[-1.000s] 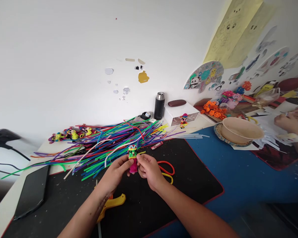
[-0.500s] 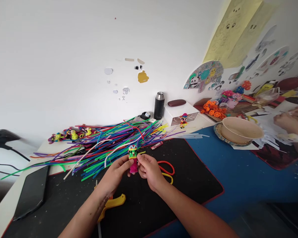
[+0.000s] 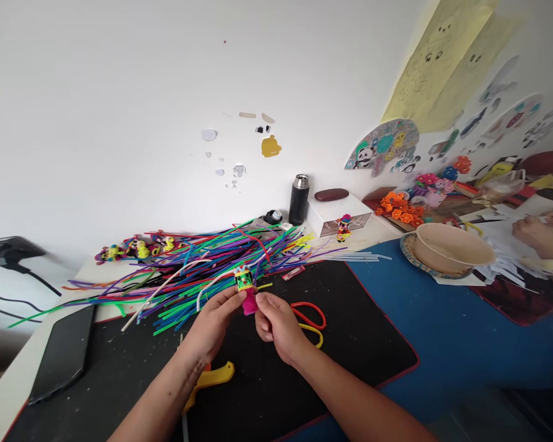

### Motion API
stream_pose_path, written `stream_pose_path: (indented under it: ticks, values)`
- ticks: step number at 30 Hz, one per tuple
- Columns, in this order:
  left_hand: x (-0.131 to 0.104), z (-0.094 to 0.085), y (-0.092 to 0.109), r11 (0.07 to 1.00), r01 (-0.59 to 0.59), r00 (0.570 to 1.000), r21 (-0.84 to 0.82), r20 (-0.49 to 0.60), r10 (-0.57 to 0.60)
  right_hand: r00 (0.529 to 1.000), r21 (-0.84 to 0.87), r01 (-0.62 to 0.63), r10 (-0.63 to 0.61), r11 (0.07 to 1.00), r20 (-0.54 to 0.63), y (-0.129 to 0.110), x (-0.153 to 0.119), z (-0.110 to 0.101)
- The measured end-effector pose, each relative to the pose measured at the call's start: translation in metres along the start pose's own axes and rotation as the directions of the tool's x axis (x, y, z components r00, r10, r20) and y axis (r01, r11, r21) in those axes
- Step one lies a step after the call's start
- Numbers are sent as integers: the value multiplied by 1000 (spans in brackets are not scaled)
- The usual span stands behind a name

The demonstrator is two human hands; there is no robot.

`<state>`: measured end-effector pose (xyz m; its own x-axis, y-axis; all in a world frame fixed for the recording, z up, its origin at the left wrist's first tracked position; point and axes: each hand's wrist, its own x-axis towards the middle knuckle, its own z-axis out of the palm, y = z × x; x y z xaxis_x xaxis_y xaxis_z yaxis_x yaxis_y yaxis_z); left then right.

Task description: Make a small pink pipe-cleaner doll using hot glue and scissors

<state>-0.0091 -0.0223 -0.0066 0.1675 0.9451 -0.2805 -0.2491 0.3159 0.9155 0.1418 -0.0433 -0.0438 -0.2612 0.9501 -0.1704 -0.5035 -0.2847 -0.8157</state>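
Note:
A small pipe-cleaner figure (image 3: 249,302) with a green face, a banded top and a magenta body is held upright above the black mat. My left hand (image 3: 219,316) is closed on its left side, thumb across the front. Fingers of my right hand (image 3: 276,322) pinch at the figure's right edge; exactly what lies between these fingertips is hidden. Scissors with red and yellow handles (image 3: 320,319) lie partly behind my right hand. Below my left wrist rests a yellow glue gun (image 3: 212,376), partly covered by the forearm.
Loose pipe cleaners (image 3: 221,264) spread behind my hands. Several finished figures (image 3: 138,247) lie back left; another figure (image 3: 343,228) stands by a white box (image 3: 332,215). A black bottle (image 3: 299,202), a bowl (image 3: 451,248) and a phone (image 3: 62,356) surround the mat. Another person's hands (image 3: 539,233) work at right.
The figure has tipped slightly to the left in my hands, and my right fingers have shifted a little along its side. The whole view has moved slightly.

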Motion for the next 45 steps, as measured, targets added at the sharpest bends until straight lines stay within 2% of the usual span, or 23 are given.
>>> stream_pose_path:
  ticks: [3,6,14,21,32,40,45]
  values:
    - [-1,1,1,999,-7,1000,35,12,7,998,23,-14,12,1000,58,1,0,2]
    - [0,0,-1,999,6,999,35,34,-7,998,35,-38,36,999,59,1,0,3]
    - [0,0,-4,993,51,997,-105,56,-45,998,76,-50,47,996,41,-7,-2,0]
    - [1,2,-4,990,21,998,-139,59,-13,994,151,-94,84,984,74,-10,-5,-3]
    - [0,6,-5,994,10,997,-112,83,-1,993,136,-92,80,986,86,-7,-5,-1]
    - [0,5,-7,986,32,992,-164,126,-11,992,145,-87,72,986,106,-5,-7,-2]
    - [3,3,-12,979,54,995,-194,96,-36,993,133,-86,73,987,97,-6,-6,-1]
